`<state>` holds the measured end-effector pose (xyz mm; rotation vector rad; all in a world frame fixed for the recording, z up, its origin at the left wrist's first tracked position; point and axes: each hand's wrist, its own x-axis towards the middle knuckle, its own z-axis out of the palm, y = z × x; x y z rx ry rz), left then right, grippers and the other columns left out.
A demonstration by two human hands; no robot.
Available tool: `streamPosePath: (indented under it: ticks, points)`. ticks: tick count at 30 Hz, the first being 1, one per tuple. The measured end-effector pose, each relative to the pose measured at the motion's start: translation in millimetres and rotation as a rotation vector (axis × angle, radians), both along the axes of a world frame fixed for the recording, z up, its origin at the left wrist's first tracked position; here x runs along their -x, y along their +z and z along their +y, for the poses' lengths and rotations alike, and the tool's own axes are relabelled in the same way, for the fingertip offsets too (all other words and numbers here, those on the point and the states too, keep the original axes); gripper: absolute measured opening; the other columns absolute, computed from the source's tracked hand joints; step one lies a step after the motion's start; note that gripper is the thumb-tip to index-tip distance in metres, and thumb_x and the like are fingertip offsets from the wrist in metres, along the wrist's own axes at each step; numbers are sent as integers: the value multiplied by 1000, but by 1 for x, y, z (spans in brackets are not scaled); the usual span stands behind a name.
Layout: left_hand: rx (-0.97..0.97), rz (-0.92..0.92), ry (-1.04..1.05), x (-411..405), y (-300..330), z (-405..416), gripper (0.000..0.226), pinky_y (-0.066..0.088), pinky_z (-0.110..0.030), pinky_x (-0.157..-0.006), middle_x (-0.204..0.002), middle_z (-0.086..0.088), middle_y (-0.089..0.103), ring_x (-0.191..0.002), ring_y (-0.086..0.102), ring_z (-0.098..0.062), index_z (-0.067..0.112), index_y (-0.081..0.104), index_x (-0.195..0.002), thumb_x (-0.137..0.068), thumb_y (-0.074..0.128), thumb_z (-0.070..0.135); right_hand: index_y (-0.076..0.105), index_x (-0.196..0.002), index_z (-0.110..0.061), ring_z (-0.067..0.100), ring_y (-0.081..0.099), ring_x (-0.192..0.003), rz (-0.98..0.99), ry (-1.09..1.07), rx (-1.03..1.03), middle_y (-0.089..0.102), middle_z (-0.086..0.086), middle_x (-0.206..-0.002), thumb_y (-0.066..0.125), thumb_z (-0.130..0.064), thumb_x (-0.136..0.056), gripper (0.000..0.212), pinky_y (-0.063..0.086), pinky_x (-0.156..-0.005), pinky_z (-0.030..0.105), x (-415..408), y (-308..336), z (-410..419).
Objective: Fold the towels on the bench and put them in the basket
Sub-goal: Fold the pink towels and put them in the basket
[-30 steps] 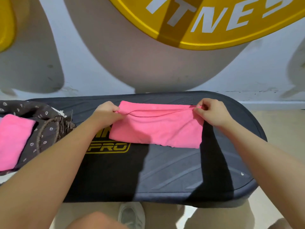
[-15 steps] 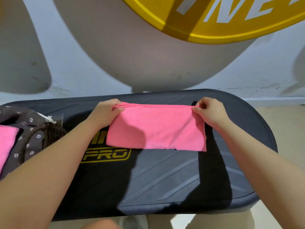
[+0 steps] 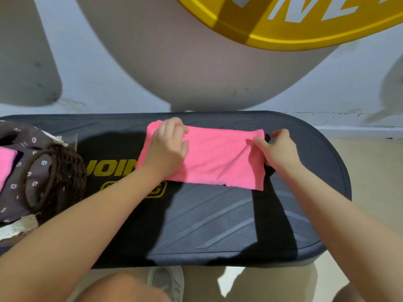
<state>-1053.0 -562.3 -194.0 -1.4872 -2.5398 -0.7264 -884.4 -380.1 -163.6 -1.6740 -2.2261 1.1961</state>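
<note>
Head view shows the pink towel [image 3: 216, 158] folded on the black counter [image 3: 218, 225], my left hand [image 3: 169, 149] lying flat on its left half with relaxed fingers. My right hand [image 3: 278, 149] pinches the towel's right edge, and the basket [image 3: 54, 177] sits at the counter's left end with another pink towel [image 3: 6, 164] inside.

Left hand [image 3: 169, 147] now flat on towel [image 3: 218, 158]
</note>
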Motion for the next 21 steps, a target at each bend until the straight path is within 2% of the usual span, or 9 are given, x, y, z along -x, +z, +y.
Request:
streamPosePath:
  ticks: [3,4,6,10,13,15,18,19,21]
  points:
    - [130,-124,-88,-41,-17,-2,25,51,-37,-82,-101,-22,63,-99,53,-27,11,52,-97,-76,44,23,39,-125,-4,30,55,-107,-16,100,97,56,13,-115,68,-27,-82,57,41,-78,32,-22,1,-27]
    - [222,-140,-87,-48,-22,-3,35,52,-44,-83,-107,-25,63,-103,59,-33,6,58,-102,-78,43,27,37,-127,-5,31,54,-106,-12,146,95,56,13,-112,67,-22,-83,56,38,-76,30,-28,-2,-34]
    - [375,-85,-58,-52,-27,-3,51,48,-56,-84,-117,-26,61,-106,61,-41,-3,62,-111,-81,41,33,35,-130,-8,29,54,-94,15,204,68,54,7,-96,62,-13,-86,52,35,-69,27,-37,-4,-40]
    - [440,-103,35,-51,-20,-1,70,34,-58,-101,-140,-20,44,-128,45,-37,3,48,-132,-81,39,51,34,-129,-8,18,45,-63,28,284,-16,43,-3,-67,45,-3,-90,41,30,-49,25,-41,-2,-28]
    - [562,-220,112,-46,-17,-7,93,3,-53,-114,-158,-4,-4,-146,-2,-21,19,7,-149,-79,47,66,33,-125,-4,31,55,-79,-86,316,-8,55,12,-85,45,-1,-90,38,38,-62,32,-41,-1,-28]
    - [637,-223,119,-43,-12,-11,105,-2,-53,-114,-157,0,-13,-145,-10,-18,22,-3,-148,-73,51,71,34,-126,-3,40,55,-98,-253,326,-121,51,20,-113,49,-3,-88,41,42,-75,40,-39,-2,-35]
    - [625,-190,70,-36,-13,-7,111,-2,-51,-114,-158,0,-8,-146,-6,-20,24,1,-149,-64,41,83,48,-122,2,45,53,-110,-151,469,-639,49,27,-129,51,-16,-88,39,45,-92,47,-24,-8,-53]
    - [574,-152,46,-33,-13,-5,107,2,-51,-114,-158,-3,1,-146,2,-23,22,10,-148,-63,32,83,48,-125,2,44,47,-121,-60,592,-666,43,29,-137,47,-20,-89,42,39,-102,47,-13,-7,-61]
    - [438,-97,15,-25,-14,1,88,16,-51,-112,-153,-12,24,-141,24,-33,12,34,-142,-74,22,66,31,-142,-4,34,17,-143,-40,842,-473,15,21,-155,38,-24,-96,51,14,-117,41,11,-8,-80]
